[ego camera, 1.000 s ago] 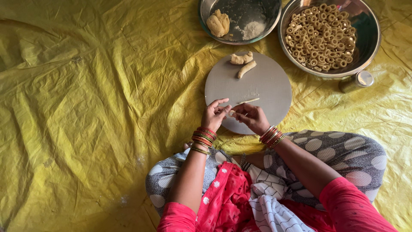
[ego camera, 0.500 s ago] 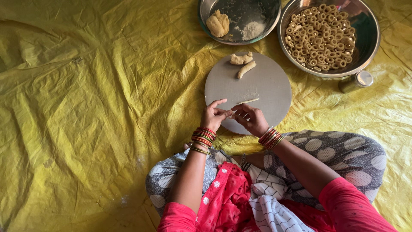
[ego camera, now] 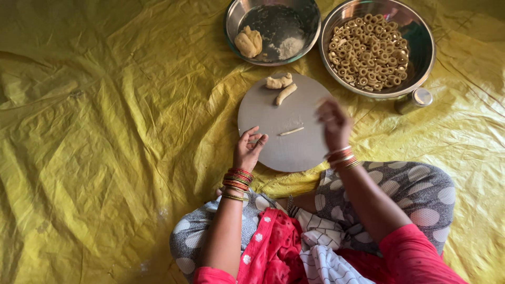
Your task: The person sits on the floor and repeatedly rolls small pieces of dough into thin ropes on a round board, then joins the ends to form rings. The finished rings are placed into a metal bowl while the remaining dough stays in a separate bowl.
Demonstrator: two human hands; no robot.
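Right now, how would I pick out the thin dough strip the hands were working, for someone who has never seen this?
Find the round grey board on the yellow sheet. The thin dough strip lies near its middle, between the left hand and the right hand. Unlike the two thicker dough pieces at the far edge, it is slender and straight.
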